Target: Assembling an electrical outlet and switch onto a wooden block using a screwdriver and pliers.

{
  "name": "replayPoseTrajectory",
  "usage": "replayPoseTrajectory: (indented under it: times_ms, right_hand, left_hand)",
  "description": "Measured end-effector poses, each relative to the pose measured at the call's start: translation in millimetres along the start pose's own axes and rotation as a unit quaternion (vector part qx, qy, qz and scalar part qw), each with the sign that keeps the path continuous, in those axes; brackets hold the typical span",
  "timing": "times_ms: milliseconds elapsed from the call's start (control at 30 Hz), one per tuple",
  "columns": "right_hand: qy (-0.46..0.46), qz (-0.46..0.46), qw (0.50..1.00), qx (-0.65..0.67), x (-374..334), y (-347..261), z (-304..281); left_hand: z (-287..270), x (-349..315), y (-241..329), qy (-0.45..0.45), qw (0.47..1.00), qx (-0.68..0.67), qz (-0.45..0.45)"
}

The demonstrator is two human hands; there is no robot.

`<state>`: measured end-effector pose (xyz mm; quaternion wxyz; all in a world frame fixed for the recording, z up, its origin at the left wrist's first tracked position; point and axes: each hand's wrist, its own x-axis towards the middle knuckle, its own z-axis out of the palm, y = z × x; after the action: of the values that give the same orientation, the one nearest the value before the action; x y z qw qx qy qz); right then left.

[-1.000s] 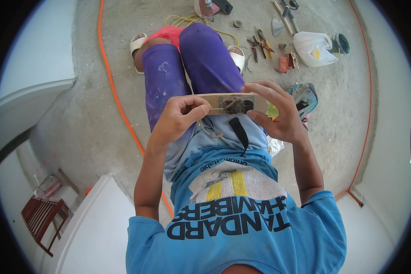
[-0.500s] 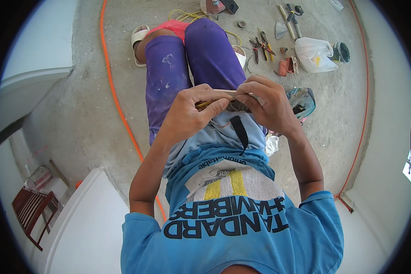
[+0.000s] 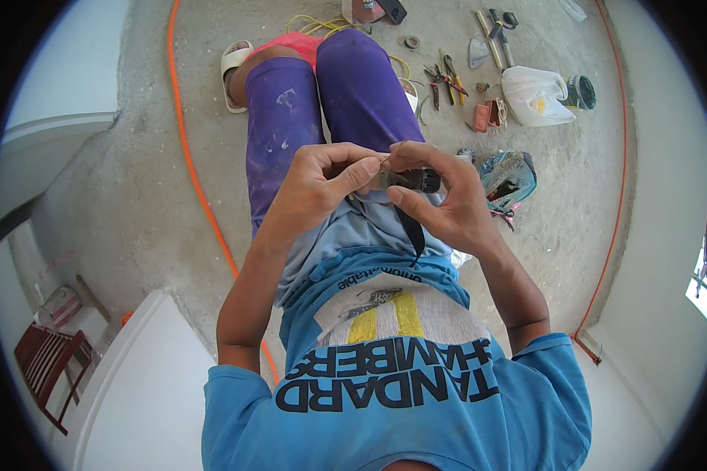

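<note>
My left hand (image 3: 320,187) and my right hand (image 3: 446,193) meet above my lap, both closed, fingertips almost touching. Between thumb and fingers of the right one sits a small boxy fitting (image 3: 418,180), black on the side that shows; its kind is not clear. A thin wire (image 3: 385,159) runs at the fingertips, pinched by the left thumb and forefinger. Part of the fitting's left end is hidden behind the fingers. Below it a black strap (image 3: 411,228) hangs over my light blue clothing.
On the concrete floor ahead lie pliers (image 3: 450,78), an orange-pink box (image 3: 485,115), a hammer (image 3: 501,38) and a white plastic bag (image 3: 536,96) beside a dark bucket (image 3: 581,92). A clear-blue bag (image 3: 509,179) stands by my right hand. An orange hose (image 3: 190,149) runs along the left.
The fitting has been turned in my right hand, so its black side now shows instead of a pale edge. My left fingers have drawn together at the wire.
</note>
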<state>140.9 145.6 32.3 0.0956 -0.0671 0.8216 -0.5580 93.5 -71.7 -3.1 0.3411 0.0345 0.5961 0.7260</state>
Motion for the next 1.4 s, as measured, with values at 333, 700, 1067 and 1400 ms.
replayPoseTrajectory:
  times_ms: [333,700,1067,1400]
  right_hand:
    - [0.107,-0.022,0.988,-0.113,-1.0,-0.1,2.2]
    - [0.050,-0.141,0.974,-0.172,-59.2,18.1,54.6]
    - [0.115,-0.143,0.968,-0.170,-16.3,10.4,-23.6]
    - [-0.020,-0.072,0.953,-0.292,-26.7,26.4,-11.3]
  left_hand:
    - [4.5,-8.2,-2.7,0.032,0.999,-0.010,0.002]
    - [31.5,-11.1,-30.2,0.075,0.995,0.010,0.070]
    - [30.9,-7.8,-46.8,0.093,0.988,0.089,0.087]
    - [26.6,-13.6,-48.7,0.109,0.993,-0.008,0.037]
